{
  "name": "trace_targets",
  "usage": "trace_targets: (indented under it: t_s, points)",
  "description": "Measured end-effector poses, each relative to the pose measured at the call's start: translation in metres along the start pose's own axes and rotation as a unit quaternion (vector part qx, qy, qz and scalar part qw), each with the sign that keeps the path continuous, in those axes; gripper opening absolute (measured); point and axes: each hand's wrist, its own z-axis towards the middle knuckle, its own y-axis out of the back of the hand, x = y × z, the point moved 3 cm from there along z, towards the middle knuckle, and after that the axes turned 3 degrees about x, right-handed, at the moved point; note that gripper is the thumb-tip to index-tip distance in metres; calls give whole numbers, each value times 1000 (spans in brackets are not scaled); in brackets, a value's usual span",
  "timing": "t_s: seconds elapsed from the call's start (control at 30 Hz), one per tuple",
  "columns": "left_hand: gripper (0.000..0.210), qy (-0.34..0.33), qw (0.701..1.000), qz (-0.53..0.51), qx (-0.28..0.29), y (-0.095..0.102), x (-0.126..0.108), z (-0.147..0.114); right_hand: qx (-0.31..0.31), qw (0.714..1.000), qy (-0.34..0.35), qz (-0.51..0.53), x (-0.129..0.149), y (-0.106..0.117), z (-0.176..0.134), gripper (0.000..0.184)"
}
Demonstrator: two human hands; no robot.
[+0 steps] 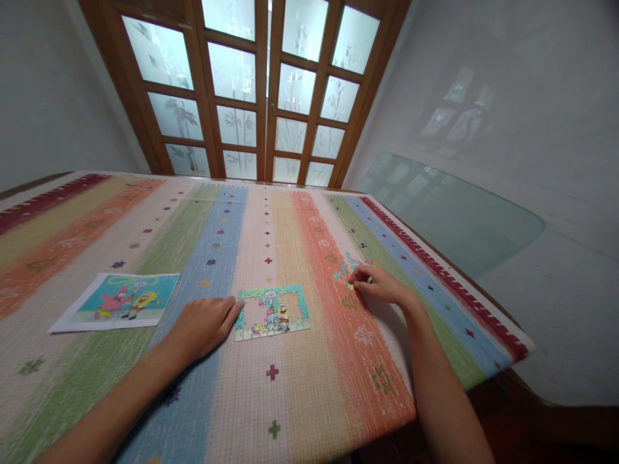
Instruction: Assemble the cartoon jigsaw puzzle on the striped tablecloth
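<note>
A partly assembled jigsaw puzzle (271, 325) with cartoon figures lies on the striped tablecloth, gaps showing in its left and right parts. My left hand (206, 324) rests on the cloth with its fingers lying down, their tips at the puzzle's left edge. To the right, my right hand (374, 283) pinches a small yellowish puzzle piece (351, 286) between thumb and fingers, low over the cloth. Just beyond those fingers lie several loose puzzle pieces (349, 263), partly hidden by the hand. A printed reference picture (126, 299) of the cartoon figures lies left of my left hand.
The striped tablecloth (273, 399) covers a large table, whose right edge runs beside a white wall (556, 161). A pale glass panel (449, 206) stands beyond that edge. Wooden doors (264, 84) with frosted panes stand behind the table.
</note>
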Motion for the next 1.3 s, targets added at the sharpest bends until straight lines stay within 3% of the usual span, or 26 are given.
trace_targets:
  t_s: [0.13,0.37,0.5,0.63,0.77,0.97,1.3]
  points:
    - [54,2,1000,-2,2,-2,1,0,8,1000,13,-4,-2,0,-2,30]
    - [53,1,1000,2,0,-2,0,2,23,1000,20,-3,-1,-5,-1,6]
    - [54,-1,1000,7,8,0,0,1,31,999,12,-6,0,-8,0,18]
    - [55,0,1000,6,11,1,0,0,26,999,35,-1,-1,-5,-1,4]
    - [54,-6,1000,5,0,0,0,0,51,997,54,2,-5,-6,-3,20]
    - [53,-1,1000,10,-1,0,0,0,67,997,44,17,-4,-10,-2,9]
    - [54,-9,1000,5,1,-1,0,0,88,994,44,47,6,-13,-3,17]
